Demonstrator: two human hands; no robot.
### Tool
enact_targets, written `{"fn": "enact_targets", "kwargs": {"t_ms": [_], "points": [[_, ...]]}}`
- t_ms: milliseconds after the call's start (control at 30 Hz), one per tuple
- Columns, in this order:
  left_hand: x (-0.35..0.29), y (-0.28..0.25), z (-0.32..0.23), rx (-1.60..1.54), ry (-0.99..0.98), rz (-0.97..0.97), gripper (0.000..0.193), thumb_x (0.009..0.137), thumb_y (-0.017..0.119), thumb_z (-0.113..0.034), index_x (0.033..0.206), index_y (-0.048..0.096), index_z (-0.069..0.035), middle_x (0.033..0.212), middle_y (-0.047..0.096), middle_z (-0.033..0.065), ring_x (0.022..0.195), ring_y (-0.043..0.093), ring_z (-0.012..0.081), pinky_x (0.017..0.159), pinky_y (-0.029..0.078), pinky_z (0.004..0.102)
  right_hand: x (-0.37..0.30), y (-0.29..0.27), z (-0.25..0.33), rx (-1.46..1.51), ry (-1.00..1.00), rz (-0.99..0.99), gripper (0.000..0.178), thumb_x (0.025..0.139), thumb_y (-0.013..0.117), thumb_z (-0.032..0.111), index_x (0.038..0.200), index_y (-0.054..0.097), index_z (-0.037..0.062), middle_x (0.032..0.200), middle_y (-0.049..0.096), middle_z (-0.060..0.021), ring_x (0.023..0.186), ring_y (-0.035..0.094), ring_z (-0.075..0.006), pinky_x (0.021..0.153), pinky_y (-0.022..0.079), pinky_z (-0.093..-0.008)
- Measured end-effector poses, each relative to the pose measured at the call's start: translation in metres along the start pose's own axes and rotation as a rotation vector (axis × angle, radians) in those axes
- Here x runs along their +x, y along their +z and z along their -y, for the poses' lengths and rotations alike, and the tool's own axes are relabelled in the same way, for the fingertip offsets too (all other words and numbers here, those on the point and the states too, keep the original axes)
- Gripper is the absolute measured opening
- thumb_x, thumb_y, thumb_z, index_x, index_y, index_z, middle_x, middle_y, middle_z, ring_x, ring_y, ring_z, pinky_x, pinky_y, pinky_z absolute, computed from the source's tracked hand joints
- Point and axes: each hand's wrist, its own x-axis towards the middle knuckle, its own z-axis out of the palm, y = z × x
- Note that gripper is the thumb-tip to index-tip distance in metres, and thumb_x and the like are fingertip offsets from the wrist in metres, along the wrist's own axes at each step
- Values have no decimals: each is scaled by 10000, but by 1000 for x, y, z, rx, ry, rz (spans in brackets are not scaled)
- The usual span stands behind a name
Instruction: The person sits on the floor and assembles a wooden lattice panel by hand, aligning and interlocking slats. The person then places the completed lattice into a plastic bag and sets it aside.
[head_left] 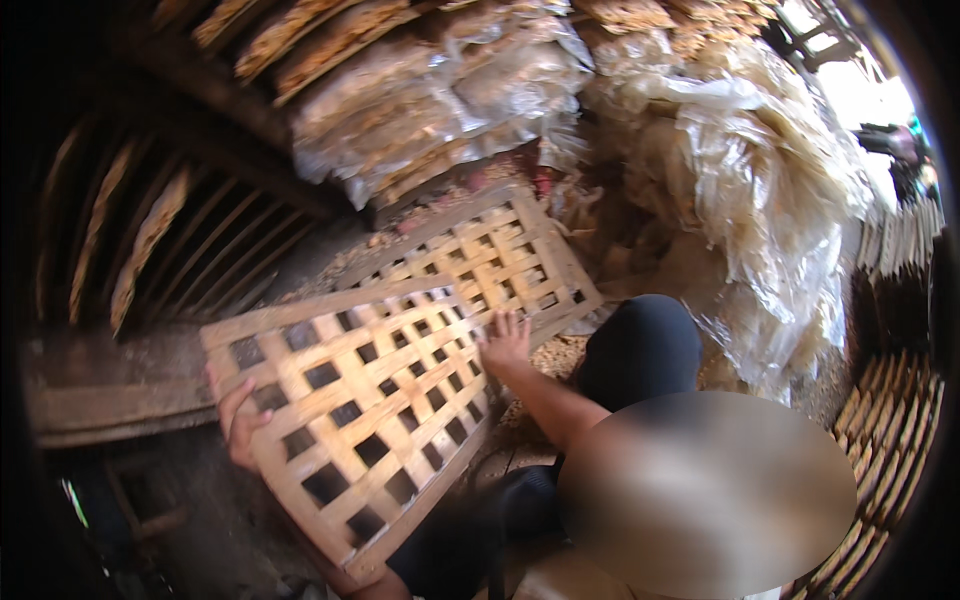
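A wooden lattice tray point(388, 388), woven from flat pale strips inside a plain frame, is tilted up in front of me. My left hand point(242, 425) grips its left edge, fingers curled over the frame. At its right edge is my right hand point(507, 343), fingers stretched and somewhat apart, close to the frame of a second lattice tray point(575, 270). That one lies farther off, partly hidden by the first. Whether the right palm bears on the near tray I cannot tell.
Stacked trays wrapped in clear plastic point(440, 110) stand at the back. A heap of crumpled plastic sheeting point(745, 170) is at right. Slatted racks point(215, 245) fill the left; more slats point(890, 450) stand far right. A dark-clothed knee point(645, 350) rises beside my right arm. A blurred patch covers the lower right.
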Motion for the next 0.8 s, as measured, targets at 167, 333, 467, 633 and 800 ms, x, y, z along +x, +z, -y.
{"fn": "enact_targets", "kwargs": {"t_ms": [167, 333, 467, 633, 800], "points": [[-17, 11, -8, -17, -220, -145, 216, 830, 608, -150, 690, 512, -17, 1091, 637, 226, 1324, 407, 520, 1084, 321, 642, -24, 8, -10, -229, -171, -219, 566, 977, 416, 330, 1502, 350, 129, 1606, 225, -101, 1499, 131, -307, 1185, 56, -577], [-46, 7, 5, 18, -320, -172, 135, 688, 671, -8, 631, 551, -31, 1050, 679, 166, 1326, 460, 421, 1099, 369, 531, -43, 1, -17, 180, -290, -6, 572, 919, 474, 183, 1472, 360, 93, 1504, 400, -145, 1387, 382, -331, 1112, 307, -517], [-31, -2, 2, 68, -365, -219, 118, 644, 737, -39, 671, 631, -83, 943, 708, 103, 1295, 498, 355, 1081, 389, 480, -33, 7, -42, 208, -643, -47, 846, 814, 617, 85, 1532, 172, 42, 1535, 276, -265, 1407, 299, -428, 1136, 318, -472], [-1, 25, -25, 121, -299, -509, 155, 652, 720, -93, 596, 579, -121, 753, 643, 27, 1134, 579, 283, 1144, 220, 561, -61, -10, -54, 574, -402, 59, 808, 812, 679, 159, 1488, 266, 1, 1433, 429, -268, 1345, 415, -376, 1101, 366, -406], [57, 45, -62, 197, -331, -575, 192, 679, 657, 9, 578, 568, -127, 706, 582, 10, 1071, 585, 271, 1125, 213, 620, -75, 5, -85, 1609, -376, -260, 474, 1052, 389, 346, 1293, 512, -43, 1276, 573, -159, 1143, 560, -238, 968, 461, -395]]}}
